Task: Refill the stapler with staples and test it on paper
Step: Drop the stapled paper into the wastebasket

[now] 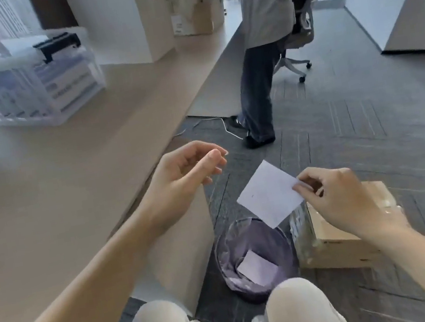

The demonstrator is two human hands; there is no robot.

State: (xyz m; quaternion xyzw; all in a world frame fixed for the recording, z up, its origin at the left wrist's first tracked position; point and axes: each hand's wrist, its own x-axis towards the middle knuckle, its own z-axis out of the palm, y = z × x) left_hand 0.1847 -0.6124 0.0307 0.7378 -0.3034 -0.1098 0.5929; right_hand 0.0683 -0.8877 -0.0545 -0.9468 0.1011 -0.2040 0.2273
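Observation:
My right hand [339, 196] pinches a small white sheet of paper [268, 193] by its right corner, holding it in the air above a waste bin [227, 253] on the floor. Another white slip of paper [256, 266] lies inside the bin. My left hand [181, 182] hovers at the desk's corner, empty, with its fingers loosely curled and apart. No stapler or staples show in the head view.
A beige desk [56, 185] fills the left side, with a clear plastic storage box [27, 87] on it. A cardboard box [337, 238] sits on the floor to the right of the bin. A person [266, 49] stands ahead beside an office chair [300, 35]. My knees are at the bottom.

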